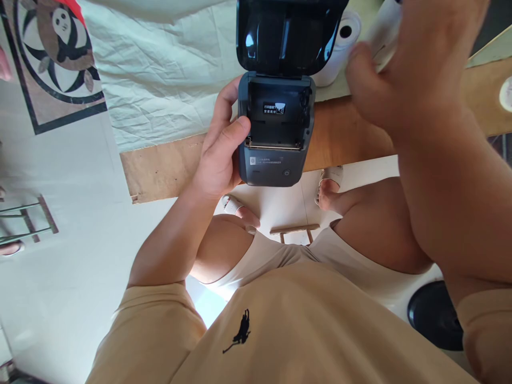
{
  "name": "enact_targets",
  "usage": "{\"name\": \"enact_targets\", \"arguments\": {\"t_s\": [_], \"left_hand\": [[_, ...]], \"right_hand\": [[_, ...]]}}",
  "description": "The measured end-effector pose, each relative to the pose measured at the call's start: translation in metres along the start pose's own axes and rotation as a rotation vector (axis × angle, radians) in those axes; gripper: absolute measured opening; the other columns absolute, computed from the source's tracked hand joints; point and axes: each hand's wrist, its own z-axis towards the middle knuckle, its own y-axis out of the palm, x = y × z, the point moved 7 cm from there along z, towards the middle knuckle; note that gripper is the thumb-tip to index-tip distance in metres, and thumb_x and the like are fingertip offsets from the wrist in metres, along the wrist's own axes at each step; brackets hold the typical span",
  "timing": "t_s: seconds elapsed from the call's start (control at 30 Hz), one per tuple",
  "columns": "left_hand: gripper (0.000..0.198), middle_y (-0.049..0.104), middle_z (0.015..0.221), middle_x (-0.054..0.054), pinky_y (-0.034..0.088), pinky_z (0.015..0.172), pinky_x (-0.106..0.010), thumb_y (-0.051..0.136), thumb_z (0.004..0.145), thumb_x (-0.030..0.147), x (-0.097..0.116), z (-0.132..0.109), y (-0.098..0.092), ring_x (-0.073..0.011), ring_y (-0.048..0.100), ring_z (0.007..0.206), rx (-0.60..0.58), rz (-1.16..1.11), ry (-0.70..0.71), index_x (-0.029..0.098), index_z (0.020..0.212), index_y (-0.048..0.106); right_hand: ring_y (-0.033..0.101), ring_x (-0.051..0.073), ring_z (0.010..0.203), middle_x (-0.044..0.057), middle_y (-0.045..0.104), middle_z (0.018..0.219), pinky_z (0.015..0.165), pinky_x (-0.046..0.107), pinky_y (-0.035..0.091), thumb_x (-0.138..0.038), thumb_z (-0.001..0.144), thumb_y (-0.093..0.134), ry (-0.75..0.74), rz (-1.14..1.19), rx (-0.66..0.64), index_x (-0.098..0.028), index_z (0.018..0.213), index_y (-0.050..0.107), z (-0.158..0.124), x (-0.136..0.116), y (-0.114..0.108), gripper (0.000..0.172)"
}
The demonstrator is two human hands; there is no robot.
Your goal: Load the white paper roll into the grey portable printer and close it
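Observation:
My left hand [222,141] is closed around the left side of a dark label printer [276,165], its thumb pressed on the edge. The printer's glossy black lid [288,37] is swung up, and the bay inside shows a small printed sticker [274,108] and no roll. At the upper right, my right hand [424,64] reaches over the table with its thumb bent. Beside that thumb lies a white object [386,32], perhaps a roll. The right fingers are mostly hidden or out of frame, so their grip is unclear.
A white label roll [347,29] stands behind the printer. Pale green cloth [160,69] covers most of the wooden table [168,165]. A round white item [507,94] lies at the far right. Below are a wooden stool [295,229] and a black round object [436,314].

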Motion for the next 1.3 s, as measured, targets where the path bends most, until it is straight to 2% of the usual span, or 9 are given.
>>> {"name": "enact_targets", "arguments": {"t_s": [0.07, 0.13, 0.27, 0.37, 0.53, 0.7, 0.9, 1.1, 1.3], "left_hand": [[0.019, 0.073, 0.106, 0.0, 0.056, 0.086, -0.035, 0.063, 0.087, 0.039, 0.0, 0.0, -0.001, -0.024, 0.068, 0.106, 0.002, 0.003, 0.0, 0.031, 0.104, 0.062], [0.02, 0.073, 0.106, 0.0, 0.056, 0.086, -0.035, 0.064, 0.088, 0.04, 0.0, 0.001, -0.004, -0.0243, 0.068, 0.108, -0.011, 0.013, 0.018, 0.03, 0.105, 0.061], [0.025, 0.069, 0.11, 0.0, 0.056, 0.087, -0.033, 0.057, 0.094, 0.039, -0.001, 0.004, -0.011, -0.0201, 0.069, 0.106, -0.118, 0.051, 0.043, 0.026, 0.115, 0.059], [0.028, 0.066, 0.114, 0.0, 0.055, 0.094, -0.033, 0.055, 0.096, 0.036, -0.001, 0.005, -0.015, -0.0178, 0.068, 0.11, -0.204, 0.045, 0.053, 0.022, 0.121, 0.056], [0.032, 0.066, 0.119, -0.001, 0.054, 0.103, -0.036, 0.057, 0.096, 0.039, -0.002, 0.006, -0.016, -0.0193, 0.067, 0.117, -0.219, 0.065, 0.048, 0.023, 0.123, 0.056], [0.03, 0.066, 0.117, -0.002, 0.055, 0.101, -0.036, 0.061, 0.094, 0.042, -0.002, 0.006, -0.015, -0.0206, 0.067, 0.116, -0.191, 0.066, 0.06, 0.025, 0.118, 0.058], [0.03, 0.067, 0.119, -0.002, 0.055, 0.1, -0.034, 0.061, 0.095, 0.039, -0.002, 0.006, -0.014, -0.0201, 0.067, 0.117, -0.198, 0.042, 0.048, 0.022, 0.12, 0.056], [0.025, 0.068, 0.12, -0.003, 0.057, 0.096, -0.035, 0.059, 0.096, 0.036, -0.001, 0.007, -0.017, -0.0238, 0.066, 0.12, -0.165, 0.096, -0.006, 0.024, 0.119, 0.057], [0.026, 0.07, 0.114, -0.003, 0.059, 0.096, -0.035, 0.06, 0.096, 0.033, -0.001, 0.007, -0.017, -0.0227, 0.069, 0.117, -0.148, 0.042, 0.029, 0.023, 0.12, 0.059]], "right_hand": [[0.047, 0.039, 0.133, 0.017, 0.056, 0.139, 0.116, 0.057, 0.031, -0.024, 0.081, 0.056, -0.07, -0.179, 0.025, -0.014, 0.137, 0.055, -0.001, -0.01, 0.005, 0.057], [0.053, 0.035, 0.128, 0.016, 0.062, 0.131, 0.112, 0.051, 0.039, -0.023, 0.081, 0.057, -0.124, -0.205, 0.007, -0.013, 0.134, 0.058, 0.0, -0.013, 0.013, 0.054], [0.055, 0.033, 0.129, 0.009, 0.068, 0.123, 0.115, 0.058, 0.037, -0.028, 0.078, 0.066, -0.149, -0.228, 0.068, -0.016, 0.126, 0.064, 0.002, -0.009, 0.014, 0.05], [0.057, 0.037, 0.124, 0.005, 0.07, 0.116, 0.107, 0.064, 0.041, -0.039, 0.077, 0.069, -0.139, -0.27, 0.07, -0.019, 0.123, 0.064, 0.0, -0.011, 0.012, 0.051], [0.068, 0.037, 0.106, 0.011, 0.07, 0.109, 0.085, 0.051, 0.053, -0.03, 0.074, 0.059, -0.135, -0.245, -0.025, -0.014, 0.125, 0.062, -0.012, -0.023, 0.017, 0.053], [0.069, 0.033, 0.104, 0.009, 0.07, 0.112, 0.071, 0.04, 0.049, -0.024, 0.073, 0.058, -0.141, -0.242, -0.105, -0.024, 0.111, 0.065, -0.02, -0.029, 0.026, 0.038], [0.066, 0.028, 0.098, 0.013, 0.063, 0.119, 0.075, 0.04, 0.049, -0.036, 0.083, 0.058, -0.047, -0.222, -0.139, -0.028, 0.116, 0.067, -0.019, -0.021, 0.024, 0.035], [0.064, 0.025, 0.096, 0.013, 0.069, 0.115, 0.081, 0.041, 0.052, -0.017, 0.068, 0.06, -0.151, -0.106, 0.047, -0.015, 0.122, 0.066, -0.018, -0.021, 0.01, 0.054], [0.066, 0.029, 0.106, 0.015, 0.068, 0.115, 0.089, 0.044, 0.056, -0.009, 0.065, 0.06, -0.085, -0.071, -0.054, -0.012, 0.12, 0.065, -0.015, -0.014, 0.019, 0.055]]}}
